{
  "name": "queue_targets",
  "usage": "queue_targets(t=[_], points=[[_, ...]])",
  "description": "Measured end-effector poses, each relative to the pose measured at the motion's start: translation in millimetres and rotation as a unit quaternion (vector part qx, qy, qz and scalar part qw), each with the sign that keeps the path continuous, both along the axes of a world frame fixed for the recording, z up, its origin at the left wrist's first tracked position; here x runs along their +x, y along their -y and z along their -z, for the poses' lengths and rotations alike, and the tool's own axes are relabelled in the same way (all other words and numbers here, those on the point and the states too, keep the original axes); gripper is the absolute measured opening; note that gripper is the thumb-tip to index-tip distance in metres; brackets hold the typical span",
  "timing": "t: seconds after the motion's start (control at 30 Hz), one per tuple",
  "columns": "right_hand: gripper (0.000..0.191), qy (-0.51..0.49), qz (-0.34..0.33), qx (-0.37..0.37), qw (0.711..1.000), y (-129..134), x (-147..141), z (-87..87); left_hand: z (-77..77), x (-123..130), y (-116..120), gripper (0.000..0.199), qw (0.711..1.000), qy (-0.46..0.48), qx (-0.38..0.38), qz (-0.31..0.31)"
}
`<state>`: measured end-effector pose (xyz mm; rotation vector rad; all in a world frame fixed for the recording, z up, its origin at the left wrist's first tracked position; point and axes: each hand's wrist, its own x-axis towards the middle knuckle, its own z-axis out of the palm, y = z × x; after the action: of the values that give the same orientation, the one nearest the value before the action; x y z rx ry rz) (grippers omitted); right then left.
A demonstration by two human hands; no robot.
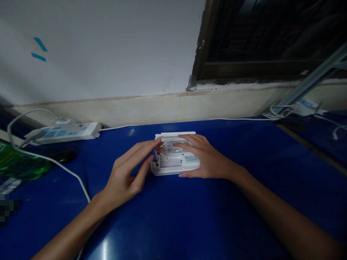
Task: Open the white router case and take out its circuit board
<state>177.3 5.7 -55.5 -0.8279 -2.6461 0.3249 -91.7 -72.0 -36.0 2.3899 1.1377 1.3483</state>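
Left hand (127, 172) in tight at the near-left corner of a white perforated plastic housing (173, 164), thumb and fingertips closing on a slim violet stick (155, 154), the exact pinch half hidden behind the fingers. Stick tilted steeply, lower tip aimed at a small dark round hole (156, 163) in the housing's corner, contact there impossible to confirm from this angle. Right hand (208, 159) flat across the housing's top, fingers spread and resting over a grey rectangular label panel (177, 146), by the look of it a bracing hold to keep the housing from sliding during the work at the corner. Housing lying flat at the middle of a glossy dark-blue tabletop (244, 216), long axis running left to right, roughly parallel to the wall, a raised white lip (175, 134) along the far edge. Off to the left, a white plastic power strip (62, 131), a looping white cable (54, 163) and a crumpled green plastic bag (21, 162).
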Motion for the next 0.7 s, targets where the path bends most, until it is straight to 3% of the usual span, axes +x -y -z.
queue_targets(t=[0.17,0.4,0.57,0.7], points=[[0.091,0.006,0.0,0.001,1.0,-0.7,0.3,0.0,11.7,0.4,-1.2,0.055,0.995,0.09,0.029,-0.011],[0.091,0.002,-0.002,0.0,1.0,-0.7,0.4,0.3,12.2,5.9,1.3,0.049,0.998,0.062,0.019,-0.001],[0.092,0.012,0.001,0.003,1.0,-0.1,-0.5,-0.5,10.2,5.1,-2.0,0.051,0.995,0.076,0.066,-0.004],[0.092,0.011,0.003,0.003,1.0,-0.1,-0.1,0.5,9.2,3.9,-0.3,0.048,0.997,0.071,-0.006,0.007]])
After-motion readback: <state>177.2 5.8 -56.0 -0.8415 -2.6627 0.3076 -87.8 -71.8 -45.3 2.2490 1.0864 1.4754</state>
